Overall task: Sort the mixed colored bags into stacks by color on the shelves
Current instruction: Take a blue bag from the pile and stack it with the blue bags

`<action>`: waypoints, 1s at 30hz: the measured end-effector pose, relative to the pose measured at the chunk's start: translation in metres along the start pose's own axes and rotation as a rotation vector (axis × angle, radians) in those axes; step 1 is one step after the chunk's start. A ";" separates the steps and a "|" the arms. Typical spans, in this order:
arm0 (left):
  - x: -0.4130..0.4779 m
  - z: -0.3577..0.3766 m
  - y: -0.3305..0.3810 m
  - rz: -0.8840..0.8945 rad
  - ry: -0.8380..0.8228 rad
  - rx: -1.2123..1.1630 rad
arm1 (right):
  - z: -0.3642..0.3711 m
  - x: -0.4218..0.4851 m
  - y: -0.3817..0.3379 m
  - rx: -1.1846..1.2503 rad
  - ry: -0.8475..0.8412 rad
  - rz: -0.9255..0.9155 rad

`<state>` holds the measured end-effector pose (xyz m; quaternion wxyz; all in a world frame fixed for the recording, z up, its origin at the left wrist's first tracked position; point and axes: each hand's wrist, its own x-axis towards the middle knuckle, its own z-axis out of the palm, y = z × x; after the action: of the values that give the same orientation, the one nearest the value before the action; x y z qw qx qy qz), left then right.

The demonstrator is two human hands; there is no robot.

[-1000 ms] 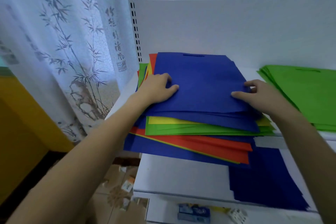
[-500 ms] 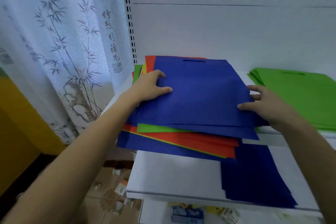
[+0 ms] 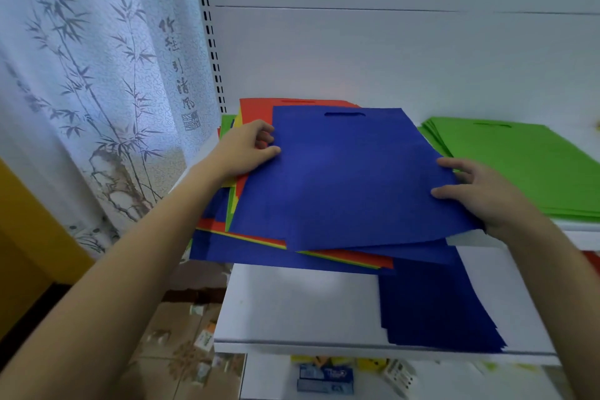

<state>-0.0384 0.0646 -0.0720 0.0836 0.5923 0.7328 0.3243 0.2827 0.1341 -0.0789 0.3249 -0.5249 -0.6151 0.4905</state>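
Left hand (image 3: 245, 148), right hand (image 3: 480, 195), blue bag (image 3: 350, 178) between

The left grip (image 3: 246, 149) pinches the left edge of the top blue bag (image 3: 341, 178); the right grip (image 3: 480, 195) holds its right edge. Beneath both lies a mixed pile (image 3: 253, 253). Right of the right grip sits a green stack (image 3: 526, 166); below it, a blue stack (image 3: 431, 302) on the lower shelf (image 3: 298, 305).
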 end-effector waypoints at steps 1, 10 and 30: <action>0.000 0.001 0.000 0.009 -0.004 0.040 | -0.003 -0.002 0.002 0.006 0.007 0.005; 0.006 0.004 0.018 0.030 -0.016 0.231 | -0.012 -0.023 0.016 0.161 0.036 0.038; -0.004 0.019 0.084 0.226 0.184 -0.158 | -0.015 -0.107 0.047 0.209 0.201 -0.276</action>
<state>0.0407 0.0752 -0.0399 0.0255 0.6304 0.6383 0.4409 0.3370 0.0335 -0.1065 0.5013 -0.4455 -0.5915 0.4477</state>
